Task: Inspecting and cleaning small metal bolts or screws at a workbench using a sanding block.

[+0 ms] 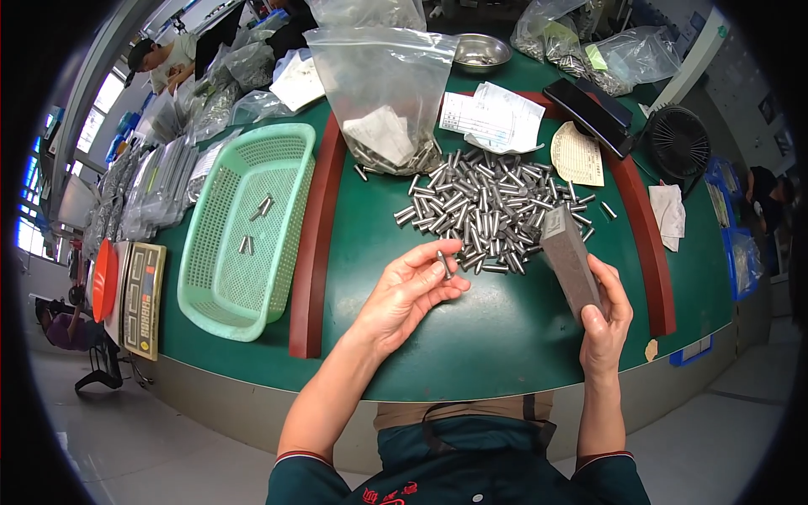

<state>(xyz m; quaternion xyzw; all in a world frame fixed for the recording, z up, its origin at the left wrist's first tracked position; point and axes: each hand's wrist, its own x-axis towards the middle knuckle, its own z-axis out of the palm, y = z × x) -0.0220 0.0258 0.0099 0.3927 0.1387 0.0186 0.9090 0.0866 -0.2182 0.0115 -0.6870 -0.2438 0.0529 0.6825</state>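
Pinching 1 tilted metal pin point(443, 264) in the left fingers point(423, 253), with a long brown block point(571, 263) off to their right, gripped in the right fingers point(613, 290) and pointing away.

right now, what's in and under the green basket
A few metal pins lie in two small groups inside the green basket. Its bottom mostly hides whatever is underneath.

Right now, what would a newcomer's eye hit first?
Probably the heap of metal pins at the middle of the green table. Then the pale green basket at left, holding a few loose pins. Close up, the brown block in the right grip and the single pin in the left grip.
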